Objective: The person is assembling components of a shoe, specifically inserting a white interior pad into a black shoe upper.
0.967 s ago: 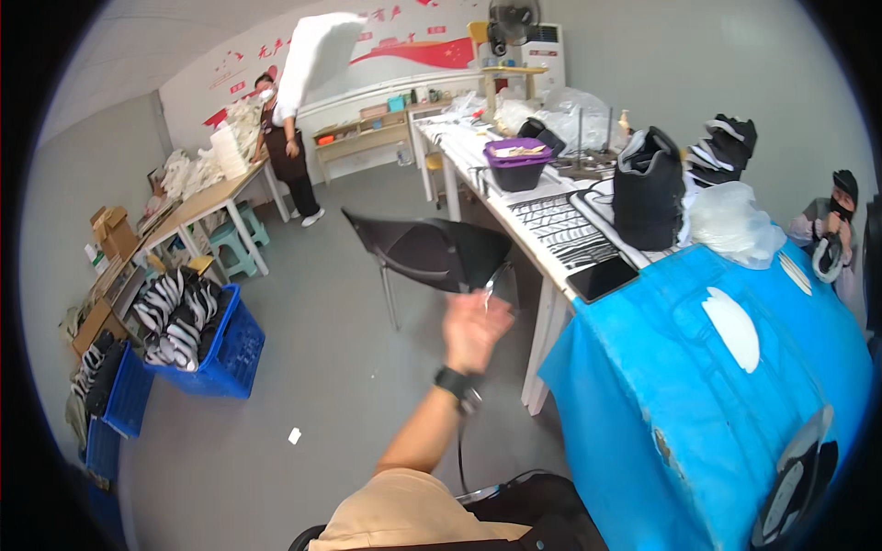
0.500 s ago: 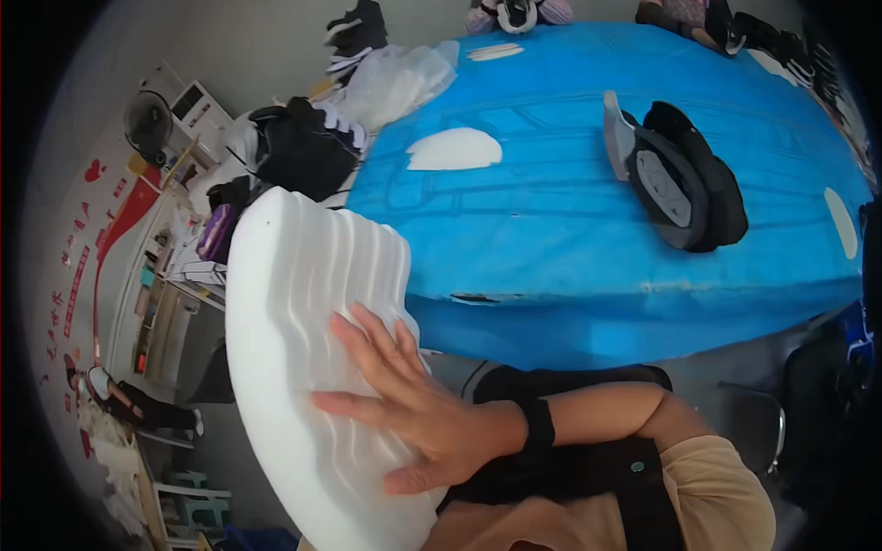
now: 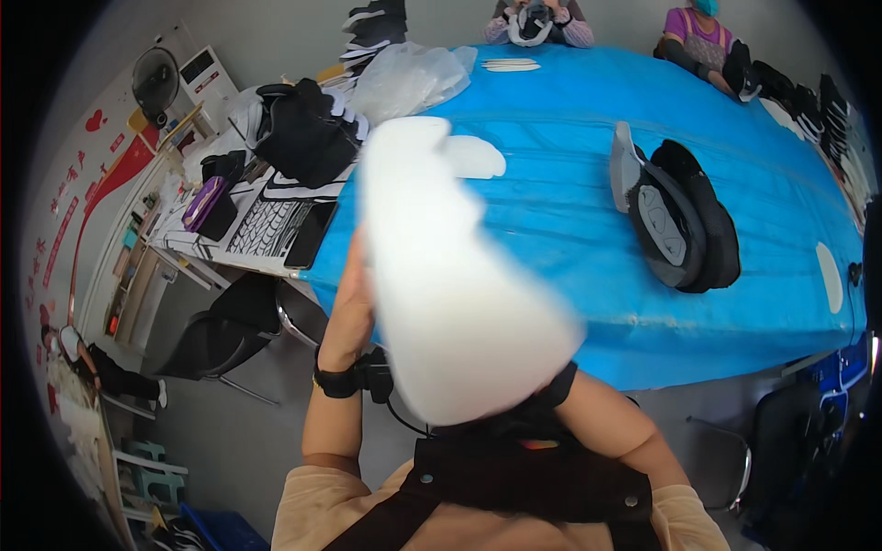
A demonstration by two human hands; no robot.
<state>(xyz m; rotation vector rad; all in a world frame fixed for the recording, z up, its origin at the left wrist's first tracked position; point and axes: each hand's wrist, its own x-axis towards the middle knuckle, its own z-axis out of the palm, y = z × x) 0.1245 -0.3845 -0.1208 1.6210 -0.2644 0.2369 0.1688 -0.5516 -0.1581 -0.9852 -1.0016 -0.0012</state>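
A large white piece with a wavy edge (image 3: 450,285), smeared by motion, is held up in front of me; in the earlier head view it looks like a thick stack of ridged white layers. My left hand (image 3: 355,285) grips its left side, with the fingers partly hidden behind it. The right forearm comes up to its lower right edge, but the hand itself is hidden by the white piece. Beyond it, on the blue-covered table (image 3: 551,220), lies a flat white piece (image 3: 478,158), partly covered. Dark shoe parts (image 3: 680,220), grey and black, lie further right.
Another white flat piece (image 3: 830,277) lies near the table's right edge. At the left are a black bag (image 3: 308,138), a phone (image 3: 310,234), a purple pouch (image 3: 204,202) and a black chair (image 3: 225,331). Two people (image 3: 537,23) sit at the far side with shoes.
The white stack has turned and moved right and up, over the table edge. My right hand has gone from lying spread on its ridged side to behind it; my left hand has come into view.
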